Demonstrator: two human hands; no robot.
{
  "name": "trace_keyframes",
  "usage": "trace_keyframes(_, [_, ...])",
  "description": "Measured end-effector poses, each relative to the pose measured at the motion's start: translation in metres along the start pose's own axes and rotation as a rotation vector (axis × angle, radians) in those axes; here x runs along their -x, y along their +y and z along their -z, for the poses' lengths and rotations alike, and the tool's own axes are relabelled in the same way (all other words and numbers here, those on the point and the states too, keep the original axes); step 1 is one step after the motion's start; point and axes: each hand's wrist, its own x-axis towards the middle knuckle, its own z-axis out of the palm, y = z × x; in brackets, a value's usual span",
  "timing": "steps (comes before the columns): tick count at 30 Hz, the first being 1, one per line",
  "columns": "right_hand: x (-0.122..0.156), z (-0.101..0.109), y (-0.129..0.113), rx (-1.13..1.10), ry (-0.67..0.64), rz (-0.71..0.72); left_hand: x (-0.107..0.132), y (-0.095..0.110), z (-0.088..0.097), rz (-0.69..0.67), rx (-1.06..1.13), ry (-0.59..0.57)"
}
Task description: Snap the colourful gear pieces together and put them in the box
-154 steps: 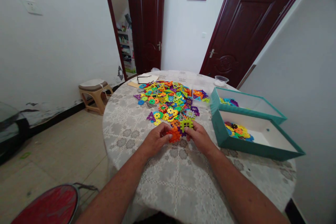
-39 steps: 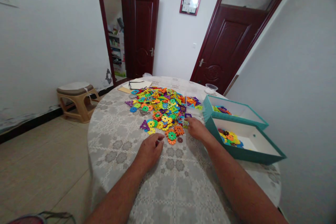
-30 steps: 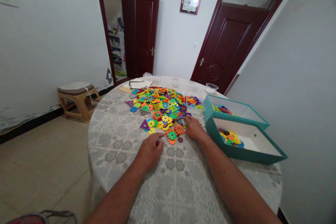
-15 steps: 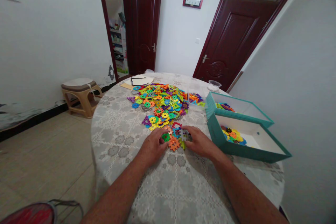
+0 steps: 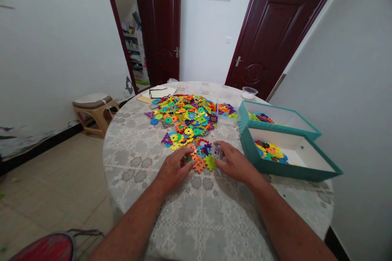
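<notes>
Both my hands rest on the lace-patterned tablecloth point(image 5: 196, 208), just in front of a large heap of colourful plastic snowflake building pieces point(image 5: 183, 120). My left hand point(image 5: 173, 170) curls over a small green piece point(image 5: 187, 159). My right hand point(image 5: 234, 163) has its fingertips on a pale see-through lattice piece point(image 5: 218, 151). Between my hands lie an orange lattice piece point(image 5: 199, 165) and a lime-green gear-shaped piece point(image 5: 210, 162). Some pieces under my fingers are hidden.
Two open teal boxes with white insides, the near one point(image 5: 260, 163) and the far one point(image 5: 275, 108), hold sorted pieces at the table's right. Glasses on paper point(image 5: 158, 92), a small clear bowl point(image 5: 249, 92) and a smaller pile point(image 5: 225, 109) stand farther back.
My hands have moved in from apart to the pieces at the heap's front. The lattice pieces and lime gear have shifted between them, and the whole view has tilted slightly.
</notes>
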Motion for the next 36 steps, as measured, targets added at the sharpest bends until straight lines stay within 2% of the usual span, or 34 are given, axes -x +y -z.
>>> trace_keyframes(2, [0.004,-0.004,-0.010,0.061,-0.055,0.021,0.001,0.001,0.000,0.008,-0.014,-0.032])
trace_keyframes(6, [0.008,-0.020,-0.026,0.192,-0.059,-0.064,0.001,0.002,-0.001,0.008,-0.025,-0.043])
trace_keyframes(11, [0.006,-0.028,-0.027,0.245,-0.077,-0.062,0.001,0.006,0.001,0.019,-0.030,-0.073])
trace_keyframes(14, [0.006,-0.020,-0.026,0.164,-0.055,0.002,0.002,0.010,0.003,0.036,0.017,-0.087])
trace_keyframes(17, [0.007,-0.014,-0.034,0.091,-0.036,0.122,0.003,0.011,0.004,0.070,0.178,-0.131])
trace_keyframes(20, [0.008,-0.020,-0.047,0.086,-0.041,0.185,0.002,0.010,0.005,0.119,0.337,-0.183])
trace_keyframes(22, [0.007,-0.027,-0.052,0.058,-0.028,0.215,0.001,0.009,0.005,0.155,0.370,-0.179])
trace_keyframes(26, [0.000,-0.034,-0.040,-0.065,0.113,0.302,-0.001,0.007,0.006,0.181,0.345,-0.087])
trace_keyframes(29, [-0.008,-0.033,-0.019,-0.041,0.251,0.242,-0.001,0.005,0.006,0.147,0.272,-0.024])
trace_keyframes(32, [-0.013,-0.032,-0.001,0.025,0.204,0.186,0.001,0.006,0.006,0.078,0.177,-0.065])
trace_keyframes(36, [-0.014,-0.036,0.008,0.076,0.098,0.111,0.003,0.010,0.008,0.031,0.109,-0.174])
